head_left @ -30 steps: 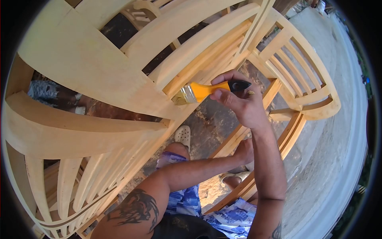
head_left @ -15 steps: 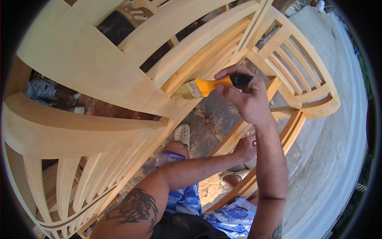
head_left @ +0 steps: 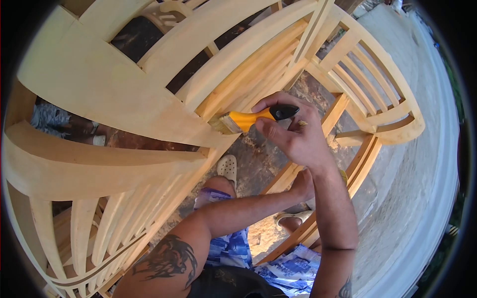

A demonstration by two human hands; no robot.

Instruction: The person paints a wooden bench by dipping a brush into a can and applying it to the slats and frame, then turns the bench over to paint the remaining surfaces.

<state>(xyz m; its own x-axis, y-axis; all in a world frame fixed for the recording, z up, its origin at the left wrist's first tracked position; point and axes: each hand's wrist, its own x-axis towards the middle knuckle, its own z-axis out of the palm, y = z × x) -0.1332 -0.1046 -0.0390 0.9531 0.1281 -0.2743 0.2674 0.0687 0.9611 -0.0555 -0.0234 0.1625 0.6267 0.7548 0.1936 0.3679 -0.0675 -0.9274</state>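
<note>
Pale wooden slatted framework (head_left: 124, 94) is touched by a yellow, black-tipped paintbrush (head_left: 242, 120) pinched in the right hand (head_left: 299, 136); the left hand's (head_left: 302, 186) grip cannot be told.

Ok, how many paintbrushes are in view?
1: the yellow-handled paintbrush in the right hand, its bristles at the wooden frame. Another could be hidden behind the right forearm.

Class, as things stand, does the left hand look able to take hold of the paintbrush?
Probably not easily: the right hand has the paintbrush in its grip, and the right forearm crosses in front, partly hiding the left hand.
</note>
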